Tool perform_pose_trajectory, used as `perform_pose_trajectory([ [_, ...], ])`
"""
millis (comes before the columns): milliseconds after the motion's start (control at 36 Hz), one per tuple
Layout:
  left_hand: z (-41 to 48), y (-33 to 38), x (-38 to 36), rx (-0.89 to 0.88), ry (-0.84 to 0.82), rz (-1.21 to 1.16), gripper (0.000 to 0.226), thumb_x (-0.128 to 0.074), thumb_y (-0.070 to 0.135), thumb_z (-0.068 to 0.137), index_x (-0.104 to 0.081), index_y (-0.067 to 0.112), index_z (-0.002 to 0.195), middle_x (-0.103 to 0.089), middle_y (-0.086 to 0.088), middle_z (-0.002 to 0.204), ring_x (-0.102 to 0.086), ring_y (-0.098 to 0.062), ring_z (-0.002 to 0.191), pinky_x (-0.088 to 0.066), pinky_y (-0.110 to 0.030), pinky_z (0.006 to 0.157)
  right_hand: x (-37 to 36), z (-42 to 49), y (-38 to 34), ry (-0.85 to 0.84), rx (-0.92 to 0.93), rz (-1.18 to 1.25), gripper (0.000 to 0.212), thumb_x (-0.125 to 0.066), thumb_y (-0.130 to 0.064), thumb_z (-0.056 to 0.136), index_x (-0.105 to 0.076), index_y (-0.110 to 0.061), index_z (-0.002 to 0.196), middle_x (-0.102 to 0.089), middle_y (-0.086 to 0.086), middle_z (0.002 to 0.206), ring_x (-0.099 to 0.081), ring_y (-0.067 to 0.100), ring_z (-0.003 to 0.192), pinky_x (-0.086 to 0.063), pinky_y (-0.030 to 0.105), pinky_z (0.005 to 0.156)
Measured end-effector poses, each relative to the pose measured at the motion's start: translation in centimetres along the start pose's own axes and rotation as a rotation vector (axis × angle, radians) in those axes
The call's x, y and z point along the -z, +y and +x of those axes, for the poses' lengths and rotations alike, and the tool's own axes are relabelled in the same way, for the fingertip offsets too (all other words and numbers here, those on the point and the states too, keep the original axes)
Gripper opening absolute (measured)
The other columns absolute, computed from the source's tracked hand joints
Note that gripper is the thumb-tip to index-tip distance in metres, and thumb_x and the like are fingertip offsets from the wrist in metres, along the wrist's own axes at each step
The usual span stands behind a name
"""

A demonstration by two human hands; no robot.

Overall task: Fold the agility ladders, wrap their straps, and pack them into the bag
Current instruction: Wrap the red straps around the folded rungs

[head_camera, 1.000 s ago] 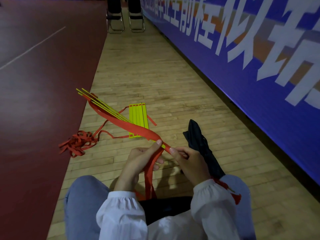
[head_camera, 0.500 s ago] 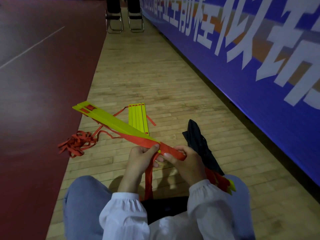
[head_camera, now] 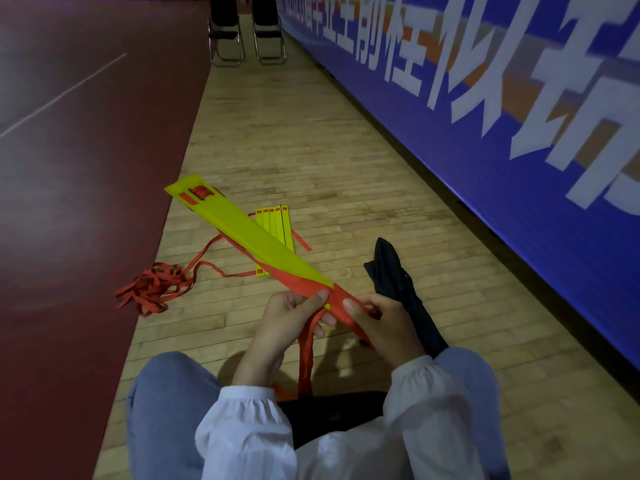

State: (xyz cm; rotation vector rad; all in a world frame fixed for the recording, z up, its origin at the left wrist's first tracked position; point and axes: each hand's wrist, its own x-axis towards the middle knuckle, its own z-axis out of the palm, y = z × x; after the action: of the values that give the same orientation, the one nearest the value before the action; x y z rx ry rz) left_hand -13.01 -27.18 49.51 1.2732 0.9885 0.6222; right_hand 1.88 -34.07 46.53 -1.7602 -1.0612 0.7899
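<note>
I hold a folded stack of yellow ladder rungs (head_camera: 249,233) slanting up to the left, flat face toward me. A red strap (head_camera: 304,344) winds round its near end and hangs down between my knees. My left hand (head_camera: 280,327) pinches the strap against the stack with thumb and fingers. My right hand (head_camera: 384,327) grips the wrapped end just to the right. A second folded yellow ladder (head_camera: 275,233) lies on the wood floor behind, its red straps in a tangle (head_camera: 156,289) to the left. The black bag (head_camera: 398,289) lies crumpled by my right knee.
A blue banner wall (head_camera: 485,116) runs along the right. Dark red court flooring (head_camera: 69,202) borders the wooden strip on the left. Two folding chairs (head_camera: 247,36) stand at the far end. My knees in blue trousers (head_camera: 166,410) frame the bottom.
The held stack has turned from edge-on to flat face up and dropped lower. The strap has gone further round its near end, both hands shifting along it.
</note>
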Motion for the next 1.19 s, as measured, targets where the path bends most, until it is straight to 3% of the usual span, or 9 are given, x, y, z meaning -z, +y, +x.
perform_pose_trajectory([
  [167, -0.1, 0.3, 0.1, 0.055, -0.007, -0.047, 0.026, -0.058, 0.019, 0.095, -0.068, 0.001, 0.080, -0.070, -0.010, 0.065, -0.054, -0.009, 0.039, -0.040, -0.016, 0.038, -0.4, 0.3, 0.3, 0.131, 0.013, -0.022, 0.013, -0.073, -0.041, 0.080, -0.069, -0.031, 0.087, -0.070, -0.008, 0.081, -0.066, 0.010, 0.080, -0.055, 0.037, 0.073],
  [417, -0.2, 0.9, 0.2, 0.221, -0.026, -0.160, 0.037, -0.054, 0.028, 0.096, -0.067, -0.005, 0.087, -0.070, -0.019, 0.070, -0.055, -0.016, 0.040, -0.047, -0.020, 0.044, -0.8, 0.1, 0.0, 0.309, 0.052, -0.062, 0.015, -0.078, -0.032, 0.076, -0.066, -0.031, 0.084, -0.065, -0.015, 0.076, -0.064, 0.007, 0.076, -0.055, 0.037, 0.072],
  [583, -0.3, 1.2, -0.1, 0.207, 0.025, -0.107, 0.044, -0.057, 0.039, 0.093, -0.069, -0.003, 0.086, -0.070, -0.023, 0.081, -0.056, -0.015, 0.042, -0.045, -0.018, 0.042, -1.2, 0.2, 0.1, 0.358, 0.088, -0.071, 0.017, -0.080, -0.029, 0.073, -0.066, -0.029, 0.082, -0.067, -0.010, 0.081, -0.064, 0.008, 0.076, -0.055, 0.036, 0.070],
  [778, -0.4, 1.4, -0.2, 0.176, 0.131, -0.031, 0.049, -0.060, 0.052, 0.087, -0.071, 0.005, 0.077, -0.071, -0.015, 0.067, -0.056, -0.014, 0.041, -0.047, -0.018, 0.042, -1.7, 0.1, -0.3, 0.294, 0.074, -0.046, 0.022, -0.083, -0.023, 0.070, -0.062, -0.028, 0.073, -0.067, -0.007, 0.076, -0.063, 0.010, 0.072, -0.053, 0.033, 0.067],
  [972, -0.3, 1.4, -0.3, 0.166, 0.199, -0.038, 0.041, -0.062, 0.045, 0.089, -0.070, 0.006, 0.079, -0.068, -0.015, 0.060, -0.053, -0.014, 0.033, -0.040, -0.016, 0.036, -1.9, 0.5, 0.1, 0.222, 0.120, -0.057, 0.024, -0.085, -0.024, 0.067, -0.062, -0.027, 0.072, -0.067, -0.005, 0.077, -0.065, 0.012, 0.073, -0.055, 0.036, 0.068],
  [1083, -0.4, 1.3, -0.1, 0.146, 0.219, -0.008, 0.039, -0.062, 0.039, 0.090, -0.069, 0.004, 0.076, -0.066, -0.014, 0.057, -0.051, -0.013, 0.033, -0.038, -0.014, 0.035, -1.2, 0.3, -0.4, 0.091, 0.106, -0.074, 0.017, -0.075, -0.032, 0.080, -0.063, -0.020, 0.077, -0.062, -0.007, 0.074, -0.059, 0.009, 0.073, -0.048, 0.023, 0.067],
  [1194, -0.5, 1.4, -0.1, 0.134, 0.198, 0.017, 0.037, -0.062, 0.034, 0.090, -0.068, 0.002, 0.071, -0.066, -0.017, 0.059, -0.050, -0.014, 0.033, -0.037, -0.014, 0.035, -0.6, 0.1, -0.8, 0.011, 0.043, -0.115, 0.028, -0.060, -0.045, 0.090, -0.059, -0.028, 0.068, -0.055, -0.012, 0.064, -0.054, 0.004, 0.067, -0.039, 0.016, 0.062],
])
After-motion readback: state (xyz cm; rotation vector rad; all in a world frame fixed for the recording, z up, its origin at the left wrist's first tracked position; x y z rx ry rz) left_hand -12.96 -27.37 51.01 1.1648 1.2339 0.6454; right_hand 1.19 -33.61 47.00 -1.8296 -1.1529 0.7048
